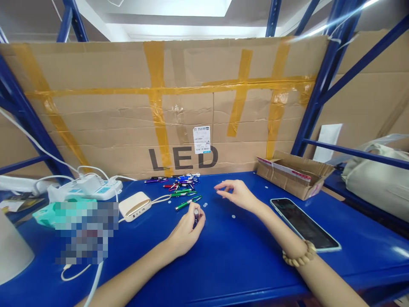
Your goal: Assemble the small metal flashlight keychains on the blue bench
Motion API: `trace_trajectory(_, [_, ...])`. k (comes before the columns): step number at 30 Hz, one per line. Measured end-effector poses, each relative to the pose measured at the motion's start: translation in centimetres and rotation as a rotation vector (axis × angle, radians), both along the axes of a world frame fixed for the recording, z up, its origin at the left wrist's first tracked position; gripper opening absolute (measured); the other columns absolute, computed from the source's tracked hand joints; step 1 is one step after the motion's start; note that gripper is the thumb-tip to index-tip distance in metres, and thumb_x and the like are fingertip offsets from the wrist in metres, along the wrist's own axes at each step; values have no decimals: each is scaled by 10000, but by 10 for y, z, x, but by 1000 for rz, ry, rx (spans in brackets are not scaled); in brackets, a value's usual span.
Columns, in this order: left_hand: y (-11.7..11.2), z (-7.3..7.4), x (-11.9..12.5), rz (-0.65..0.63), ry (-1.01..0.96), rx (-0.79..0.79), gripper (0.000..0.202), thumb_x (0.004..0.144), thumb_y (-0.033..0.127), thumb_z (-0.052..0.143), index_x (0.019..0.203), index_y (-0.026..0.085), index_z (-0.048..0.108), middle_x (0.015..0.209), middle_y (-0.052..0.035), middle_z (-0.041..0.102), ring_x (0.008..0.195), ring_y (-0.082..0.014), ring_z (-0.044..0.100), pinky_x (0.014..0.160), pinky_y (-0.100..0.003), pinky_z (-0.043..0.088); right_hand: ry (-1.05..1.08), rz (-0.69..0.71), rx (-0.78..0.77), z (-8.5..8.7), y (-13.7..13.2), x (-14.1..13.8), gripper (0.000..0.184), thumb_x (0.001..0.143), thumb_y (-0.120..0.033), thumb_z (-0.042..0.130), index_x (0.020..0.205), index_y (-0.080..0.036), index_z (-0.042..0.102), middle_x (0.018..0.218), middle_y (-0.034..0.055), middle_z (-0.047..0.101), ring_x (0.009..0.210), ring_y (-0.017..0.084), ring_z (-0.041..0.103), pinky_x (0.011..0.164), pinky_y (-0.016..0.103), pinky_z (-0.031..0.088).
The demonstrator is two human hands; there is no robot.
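My left hand [188,228] is closed around a short dark tube with a silver end [196,212], whose lower part is hidden by my fingers. To the right, my right hand [238,194] hovers over the table, its thumb and fingertips slightly apart, and I see nothing between them. Just beyond my left hand lies a slim green metal tube with a clip [188,203]. Behind it is a loose pile of similar tubes in blue [187,178], red [172,186], purple and green. Several small pale discs [205,205] dot the blue tabletop between my hands.
A cream power bank [134,206] with a loop stands left of the pile. Farther left are a white power strip [96,189] with cables and a teal packet [64,211]. A phone [305,224] and an open cardboard box [295,172] lie right. Cardboard [128,128] walls the back.
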State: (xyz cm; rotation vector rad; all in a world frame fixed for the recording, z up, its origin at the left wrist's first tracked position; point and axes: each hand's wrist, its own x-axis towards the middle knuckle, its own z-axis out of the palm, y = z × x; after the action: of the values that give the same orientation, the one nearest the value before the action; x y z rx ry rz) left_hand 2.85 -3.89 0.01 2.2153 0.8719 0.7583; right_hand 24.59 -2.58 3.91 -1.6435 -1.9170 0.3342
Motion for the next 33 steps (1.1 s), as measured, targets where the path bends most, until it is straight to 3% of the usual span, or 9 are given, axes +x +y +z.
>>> trace_trajectory(2, [0,2,0,35,22,31,92,895,301,309,841,229,287,810,4,526,663,-132,472,670,-277,387,139,208,37,0,-5,-14,218,812,-251,525,993,-220,641,972,5,670,672,95,611,620,219,484])
trace_trajectory(4, [0,4,-1,59,70,65,105,893,313,308,833,227,310,762,20,503,631,-130,462,649,-273,380,223,302,68,-1,-9,-22,231,796,-238,538,1001,-186,632,974,38,661,651,100,590,582,226,480])
trace_trajectory(10, [0,6,-2,71,176,85,97,894,325,287,882,230,302,807,10,537,636,-150,520,620,-284,388,310,314,-1,-6,-12,-32,212,702,-261,651,882,-150,668,812,43,686,599,107,569,583,242,478])
trace_trajectory(14, [2,6,-3,73,203,143,78,881,289,311,917,225,286,876,-15,568,637,-163,563,621,-295,405,374,364,-16,-13,-10,-36,217,665,-254,680,856,-150,673,817,46,688,646,125,602,611,253,498])
trace_trajectory(19, [2,9,-5,86,252,177,109,901,321,274,913,231,333,817,-5,564,709,-192,592,618,-290,407,477,384,-41,-20,-7,-37,254,644,-269,694,861,-141,657,834,65,688,759,158,641,721,297,523])
trace_trajectory(25, [3,12,-7,110,274,187,177,924,320,214,924,231,367,757,7,560,654,-195,588,587,-292,391,517,323,-10,-19,-9,-40,242,643,-292,700,822,-134,655,772,56,681,665,136,627,633,261,525])
trace_trajectory(33, [5,6,-4,69,285,275,198,927,311,280,883,218,449,908,-18,577,818,-183,594,695,-289,453,558,272,89,-14,-12,-41,188,649,-289,714,793,-168,711,766,40,694,699,155,646,674,273,533])
